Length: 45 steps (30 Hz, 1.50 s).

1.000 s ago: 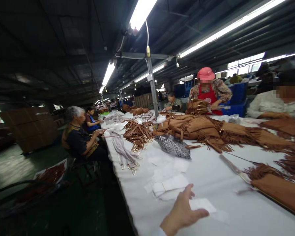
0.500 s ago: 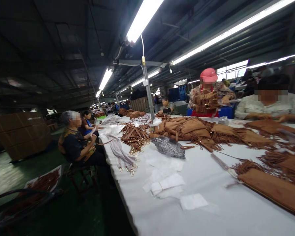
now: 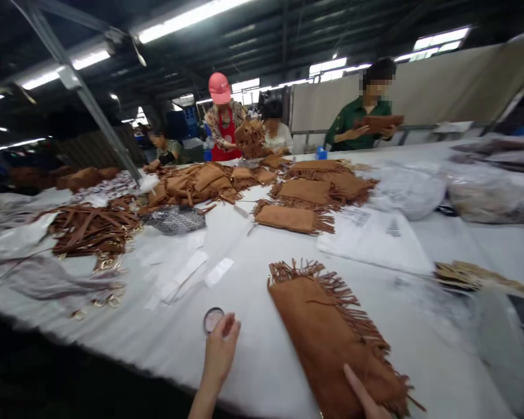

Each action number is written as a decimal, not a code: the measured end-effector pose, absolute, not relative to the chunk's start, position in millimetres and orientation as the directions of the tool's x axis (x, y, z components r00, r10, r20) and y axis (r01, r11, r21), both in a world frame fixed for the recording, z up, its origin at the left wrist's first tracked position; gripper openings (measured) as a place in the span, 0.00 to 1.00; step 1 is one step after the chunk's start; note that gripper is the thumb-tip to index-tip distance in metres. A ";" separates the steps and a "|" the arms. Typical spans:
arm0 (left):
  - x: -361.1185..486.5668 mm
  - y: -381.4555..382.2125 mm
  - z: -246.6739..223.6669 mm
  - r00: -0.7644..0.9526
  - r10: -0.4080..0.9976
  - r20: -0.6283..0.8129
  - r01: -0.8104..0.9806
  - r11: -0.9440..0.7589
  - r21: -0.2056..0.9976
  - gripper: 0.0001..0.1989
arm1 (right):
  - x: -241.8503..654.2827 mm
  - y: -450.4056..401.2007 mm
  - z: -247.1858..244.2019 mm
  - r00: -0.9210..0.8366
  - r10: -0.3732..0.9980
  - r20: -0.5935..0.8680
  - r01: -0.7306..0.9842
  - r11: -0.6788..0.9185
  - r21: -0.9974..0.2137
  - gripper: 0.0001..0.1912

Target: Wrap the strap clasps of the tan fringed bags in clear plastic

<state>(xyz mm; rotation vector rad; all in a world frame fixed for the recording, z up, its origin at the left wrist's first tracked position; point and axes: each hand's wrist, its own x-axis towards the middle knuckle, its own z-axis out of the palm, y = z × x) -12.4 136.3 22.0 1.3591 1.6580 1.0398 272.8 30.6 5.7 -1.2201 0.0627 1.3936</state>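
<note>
A brown fringed suede-look bag (image 3: 317, 331) lies flat on the white table in front of me, its fringe along the far right side. My right hand (image 3: 364, 398) enters at the bottom edge, one finger stretched out on the bag's face; the rest of it is out of frame. Left of the bag, my left hand (image 3: 222, 343) is over the table with loosely bent fingers, thumb slightly apart, nothing visible in them. Just beside its fingertips is a small round, dark-rimmed object (image 3: 212, 320), perhaps a roll of tape.
White paper slips (image 3: 187, 270) and brown straps with metal clasps (image 3: 91, 227) lie to the left. More fringed bags (image 3: 305, 195) are piled farther back. Clear plastic bags (image 3: 410, 189) cover the right side. Several co-workers, one in a red apron (image 3: 227, 134), are across the table.
My view has swung right and down, away from the aisle on the left. Both my hands have come into view, along with the near fringed bag and the round object.
</note>
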 end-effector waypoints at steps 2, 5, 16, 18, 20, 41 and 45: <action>12.6 118.3 22.0 0.005 0.980 -0.199 0.167 0.196 0.966 0.24 | 278.1 36.3 13.1 0.301 0.669 -0.680 -0.776 -0.243 -0.582 0.46; 53.8 94.4 21.1 0.226 0.900 -0.373 -0.068 0.397 0.915 0.28 | 287.5 47.3 26.0 0.292 0.662 -0.691 -0.806 -0.219 -0.550 0.37; 120.6 116.5 34.3 0.618 0.694 -0.370 -0.405 0.684 0.606 0.32 | 289.5 128.8 33.2 0.075 0.793 -0.605 -0.798 -0.316 -0.513 0.16; 124.6 122.8 36.1 0.657 0.665 -0.355 -0.415 0.712 0.566 0.33 | 284.3 154.3 28.6 0.089 0.814 -0.574 -0.811 -0.276 -0.516 0.14; 127.2 124.8 33.2 0.689 0.633 -0.353 -0.429 0.749 0.504 0.34 | 278.3 176.2 20.2 0.149 0.818 -0.555 -0.822 -0.210 -0.529 0.13; 135.7 84.1 -18.5 0.432 0.680 -0.593 -0.276 0.725 0.631 0.33 | 270.6 236.2 -32.0 0.300 0.754 -0.584 -0.792 -0.144 -0.593 0.13; 137.7 85.4 -19.2 0.390 0.724 -0.569 -0.240 0.676 0.696 0.32 | 271.0 234.3 -31.7 0.308 0.765 -0.566 -0.783 -0.134 -0.607 0.11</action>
